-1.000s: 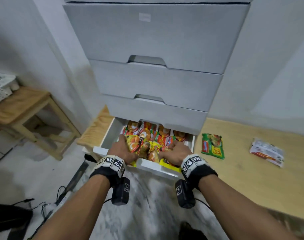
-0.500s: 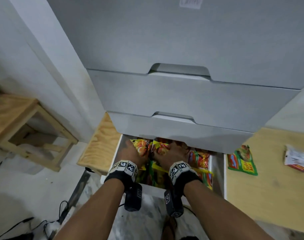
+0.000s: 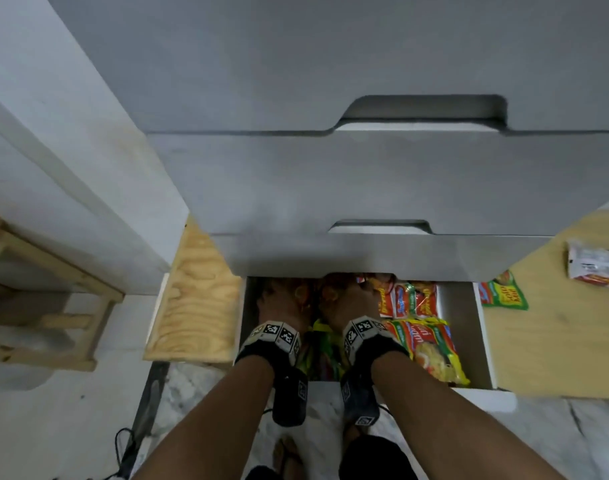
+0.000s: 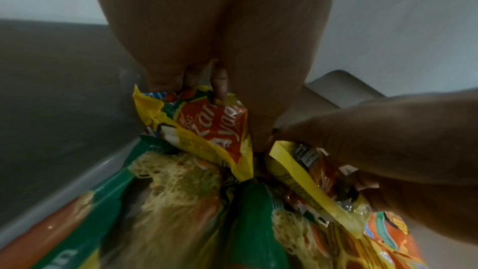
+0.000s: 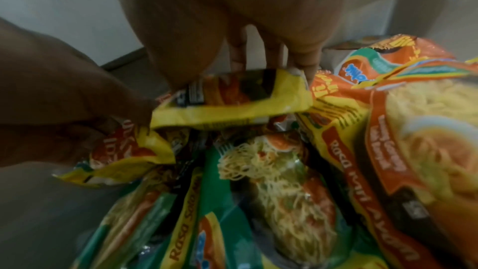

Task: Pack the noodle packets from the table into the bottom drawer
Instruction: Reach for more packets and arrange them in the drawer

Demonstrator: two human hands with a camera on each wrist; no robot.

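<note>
The bottom drawer (image 3: pixel 485 341) stands pulled out and holds several noodle packets (image 3: pixel 427 344). Both hands reach deep into its left half, under the drawer above. My left hand (image 3: pixel 282 301) pinches the top of a yellow and red noodle packet (image 4: pixel 207 130), fingertips (image 4: pixel 220 87) on its upper edge. Close beside it, my right hand (image 3: pixel 348 299) grips another yellow packet (image 5: pixel 232 101), with fingers (image 5: pixel 271 58) behind it and the thumb in front. A green packet (image 3: pixel 503 294) and a white and red packet (image 3: pixel 597 268) lie on the wooden table (image 3: pixel 555 348).
Closed grey drawers (image 3: pixel 365 185) overhang the open one and hide its back. A plywood board (image 3: pixel 195 299) lies left of the drawer, a wooden stool (image 3: pixel 36 306) farther left. Cables (image 3: pixel 129 445) trail on the marble floor.
Both hands have moved from the drawer's front edge deeper toward its back left, closer together, each with a packet. The head has come nearer and lower.
</note>
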